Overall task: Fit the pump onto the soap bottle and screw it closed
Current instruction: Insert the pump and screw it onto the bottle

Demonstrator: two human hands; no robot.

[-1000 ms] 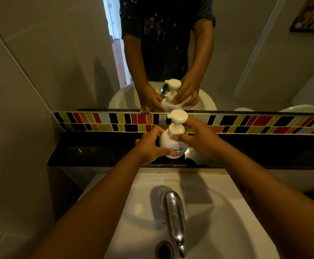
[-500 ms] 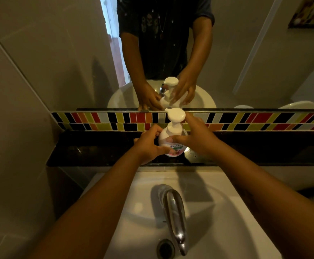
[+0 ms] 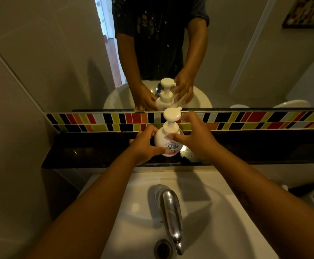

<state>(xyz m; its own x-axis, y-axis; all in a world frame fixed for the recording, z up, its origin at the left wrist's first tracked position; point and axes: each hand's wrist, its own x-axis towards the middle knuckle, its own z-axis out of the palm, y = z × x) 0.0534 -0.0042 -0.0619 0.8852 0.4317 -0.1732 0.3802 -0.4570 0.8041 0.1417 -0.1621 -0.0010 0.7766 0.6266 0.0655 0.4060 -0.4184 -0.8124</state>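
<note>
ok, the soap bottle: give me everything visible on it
The soap bottle is a squat, rounded white plastic body with a pink and green printed label on its front. A cream pump with a flat round head and short spout sits upright on its neck. It stands on the dark ledge under the mirror, behind the sink. The left hand wraps its left side; the right hand touches the collar with the thumb, fingers up near the pump head. Its back is reflected in the mirror.

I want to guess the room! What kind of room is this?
Most likely a bathroom: a white sink with a metal tap, a wall mirror above it, and a soap bottle on the ledge.
</note>
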